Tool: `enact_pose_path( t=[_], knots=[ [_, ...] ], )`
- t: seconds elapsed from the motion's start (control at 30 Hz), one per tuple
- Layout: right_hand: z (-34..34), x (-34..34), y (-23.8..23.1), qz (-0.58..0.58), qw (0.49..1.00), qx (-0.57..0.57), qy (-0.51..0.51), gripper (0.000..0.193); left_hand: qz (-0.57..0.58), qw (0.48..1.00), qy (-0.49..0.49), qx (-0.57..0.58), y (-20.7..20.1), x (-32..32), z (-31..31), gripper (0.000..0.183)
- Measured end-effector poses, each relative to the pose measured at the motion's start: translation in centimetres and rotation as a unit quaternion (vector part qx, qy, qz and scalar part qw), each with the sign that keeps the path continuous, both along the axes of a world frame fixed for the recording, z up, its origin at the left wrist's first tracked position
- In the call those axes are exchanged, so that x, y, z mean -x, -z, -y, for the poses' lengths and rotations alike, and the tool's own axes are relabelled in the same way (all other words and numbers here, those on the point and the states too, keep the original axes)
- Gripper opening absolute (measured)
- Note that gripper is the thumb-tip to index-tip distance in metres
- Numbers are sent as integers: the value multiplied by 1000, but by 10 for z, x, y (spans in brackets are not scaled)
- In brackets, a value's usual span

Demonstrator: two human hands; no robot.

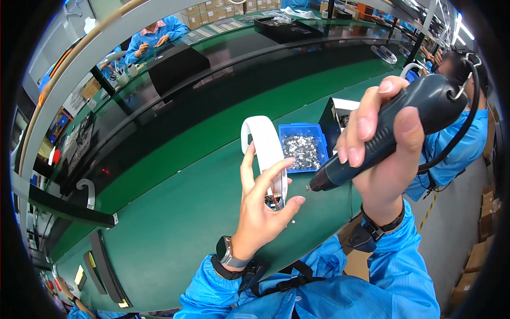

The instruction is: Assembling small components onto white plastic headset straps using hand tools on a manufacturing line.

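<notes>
My left hand (259, 210) holds a white curved housing (270, 146) with a hooked top, fingers spread around its lower part and the thumb held away. At its lower end a small circuit board with wires (273, 201) lies exposed. My right hand (385, 135) is wrapped round a dark electric screwdriver (380, 133), whose cord loops off at the upper right. Its tip points down and left, close beside the housing but apart from it. Behind the tip sits a blue tray (325, 139) filled with small metal parts.
Next to the tray stands a black open box (329, 119). The green bench (186, 212) runs along a dark conveyor (202, 101). Dark strips (106, 268) lie at the lower left, and another white curved housing (87, 192) is farther left. Co-workers in blue sit across (159, 34) and at right (457, 149).
</notes>
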State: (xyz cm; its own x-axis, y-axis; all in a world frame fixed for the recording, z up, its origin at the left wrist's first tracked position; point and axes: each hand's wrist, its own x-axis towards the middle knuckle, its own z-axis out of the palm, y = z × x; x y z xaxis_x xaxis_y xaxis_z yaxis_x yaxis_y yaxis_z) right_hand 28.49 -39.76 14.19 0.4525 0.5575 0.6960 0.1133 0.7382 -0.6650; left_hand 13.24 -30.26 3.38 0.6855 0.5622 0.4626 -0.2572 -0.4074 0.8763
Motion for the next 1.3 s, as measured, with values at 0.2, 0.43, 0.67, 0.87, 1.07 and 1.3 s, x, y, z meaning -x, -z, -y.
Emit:
enact_pose_path(
  t=[0.2,0.43,0.67,0.87,1.07,1.3],
  knots=[
    [-9,12,2,2,1000,-1,-2,38,-25,1000,1,-15,0,4,-2,36],
    [-10,14,1,17,1000,6,13,40,-34,999,-10,-39,5,0,-1,15],
    [-8,16,-4,51,999,9,4,42,-13,999,-12,-28,9,-3,0,11],
    [-8,16,-2,50,999,17,10,42,-21,998,-23,-53,8,-2,0,9],
    [-10,19,-2,45,999,12,1,43,-4,998,-19,-54,13,-3,-1,5],
    [-11,19,-4,38,999,19,4,45,11,998,-24,-56,16,-2,-2,12]
  ],
)
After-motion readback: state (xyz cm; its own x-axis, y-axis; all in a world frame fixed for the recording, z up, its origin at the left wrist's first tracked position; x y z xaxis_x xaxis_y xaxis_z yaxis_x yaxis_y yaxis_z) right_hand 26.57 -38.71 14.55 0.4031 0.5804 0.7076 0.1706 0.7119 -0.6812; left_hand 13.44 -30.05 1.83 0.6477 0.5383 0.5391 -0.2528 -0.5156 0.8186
